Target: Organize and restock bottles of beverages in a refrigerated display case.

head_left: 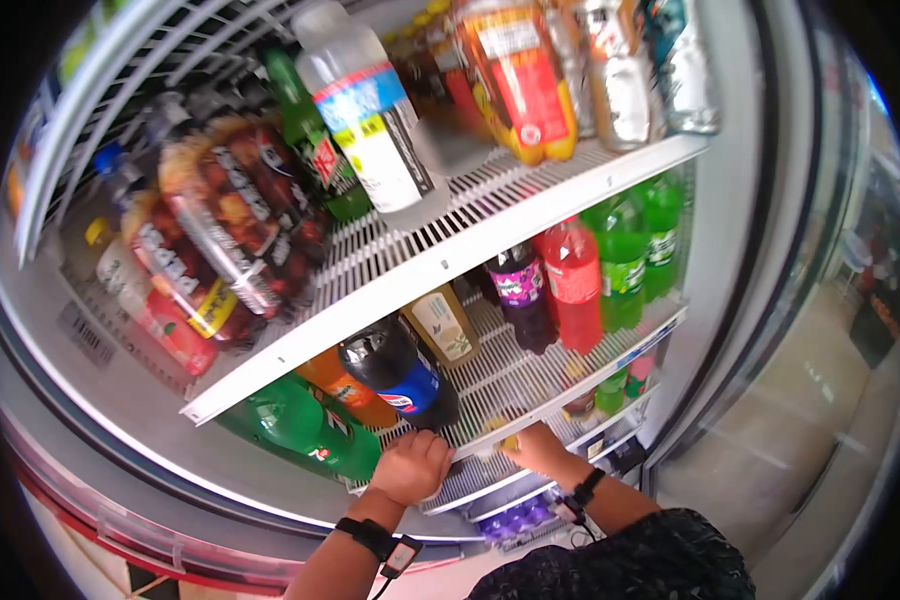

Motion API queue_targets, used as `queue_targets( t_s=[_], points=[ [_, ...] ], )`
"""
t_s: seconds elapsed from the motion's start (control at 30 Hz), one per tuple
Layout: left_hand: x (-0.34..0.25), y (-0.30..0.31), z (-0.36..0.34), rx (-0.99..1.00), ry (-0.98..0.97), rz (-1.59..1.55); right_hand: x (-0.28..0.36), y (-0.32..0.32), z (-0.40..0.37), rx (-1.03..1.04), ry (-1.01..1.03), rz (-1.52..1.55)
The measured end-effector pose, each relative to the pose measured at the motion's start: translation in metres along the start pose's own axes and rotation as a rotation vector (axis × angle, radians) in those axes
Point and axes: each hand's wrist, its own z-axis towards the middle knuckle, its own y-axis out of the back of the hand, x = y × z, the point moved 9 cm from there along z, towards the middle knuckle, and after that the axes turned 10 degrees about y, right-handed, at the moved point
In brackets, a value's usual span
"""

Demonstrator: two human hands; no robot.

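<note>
My left hand (412, 466) rests on the front edge of the middle shelf, below a dark Pepsi bottle (400, 375) and beside a green 7UP bottle (310, 428). Its fingers are curled at the shelf edge. To its right, my right hand (536, 448) is closed on a yellow cloth (508, 441) at the same shelf's front rail (560, 400). An orange bottle (345, 388) leans between the green and dark ones. Behind them stands a squarish bottle with a pale label (443, 325).
Purple (520, 300), red (573, 290) and green bottles (620, 265) stand at the middle shelf's right. The upper shelf (450, 260) holds tilted Pepsi bottles (185, 260) and a white-capped bottle (365, 115). A glass door (770, 330) is at right. Purple packs (515, 520) lie low.
</note>
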Motion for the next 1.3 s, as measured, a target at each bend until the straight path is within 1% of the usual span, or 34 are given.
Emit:
queue_targets(
  t_s=[0.03,0.1,0.13,0.2,0.23,0.27,0.33,0.4,0.47,0.53,0.6,0.67,0.7,0.77,0.8,0.87,1.0,1.03,1.07,1.1,1.13,1.17,1.2,1.27,1.3],
  points=[
    [-0.001,0.002,-0.001,-0.019,-0.008,0.007,0.014,0.016,-0.006,-0.013,0.006,-0.036],
    [-0.002,0.003,-0.001,-0.060,-0.011,-0.012,0.052,0.048,-0.023,-0.073,0.093,0.029],
    [-0.001,0.003,-0.003,-0.068,-0.005,-0.020,0.074,0.067,-0.029,-0.075,0.092,0.002],
    [0.000,0.002,-0.005,-0.079,-0.002,-0.035,0.112,0.097,-0.029,0.022,0.050,0.145],
    [0.001,0.000,-0.006,-0.066,0.005,-0.039,0.123,0.111,-0.031,0.004,0.026,0.226],
    [0.001,0.000,-0.006,-0.083,0.007,-0.047,0.138,0.127,-0.029,0.007,0.028,0.207],
    [0.002,-0.002,-0.007,-0.069,0.007,-0.031,0.188,0.188,-0.014,-0.192,0.180,0.313],
    [0.003,-0.002,-0.008,-0.076,0.019,-0.050,0.230,0.240,0.008,-0.424,0.330,0.532],
    [0.004,-0.001,-0.006,-0.083,0.031,-0.065,0.246,0.284,0.035,-0.648,0.397,0.560],
    [0.005,-0.002,-0.007,-0.066,0.047,-0.087,0.287,0.319,0.072,-0.821,0.505,0.621],
    [0.007,-0.003,-0.008,-0.052,0.073,-0.107,0.328,0.338,0.110,-0.878,0.639,0.417],
    [0.007,-0.003,-0.008,-0.030,0.073,-0.107,0.354,0.338,0.141,-0.906,0.660,0.105],
    [0.008,-0.002,-0.008,-0.032,0.084,-0.107,0.359,0.335,0.153,-0.896,0.664,0.110],
    [0.007,0.000,-0.007,-0.053,0.072,-0.119,0.353,0.315,0.193,-0.663,0.292,-0.291],
    [0.007,-0.001,-0.008,-0.049,0.079,-0.122,0.352,0.310,0.204,-0.656,0.290,-0.287],
    [0.007,-0.002,-0.007,-0.059,0.073,-0.094,0.357,0.297,0.224,-0.652,0.294,-0.633],
    [0.007,-0.004,-0.006,-0.033,0.071,-0.090,0.357,0.286,0.241,-0.577,0.242,-0.764],
    [0.007,-0.004,-0.006,-0.032,0.078,-0.093,0.360,0.284,0.234,-0.609,0.313,-0.799],
    [0.006,-0.002,-0.006,-0.034,0.084,-0.095,0.351,0.283,0.226,-0.599,0.284,-0.787],
    [0.005,-0.004,-0.006,-0.008,0.074,-0.104,0.362,0.283,0.205,-0.681,0.398,-0.816],
    [0.006,-0.003,-0.005,-0.035,0.070,-0.097,0.370,0.284,0.182,-0.765,0.510,-0.845],
    [0.006,-0.002,-0.005,-0.068,0.064,-0.092,0.367,0.282,0.161,-0.739,0.544,-0.719],
    [0.004,-0.003,-0.004,-0.053,0.052,-0.099,0.364,0.279,0.135,-0.715,0.584,-0.593],
    [0.005,0.000,-0.003,-0.062,0.073,-0.091,0.314,0.242,0.101,-0.239,0.304,0.103],
    [0.003,-0.001,-0.003,-0.043,0.065,-0.094,0.304,0.219,0.081,-0.057,0.380,0.192]
  ],
)
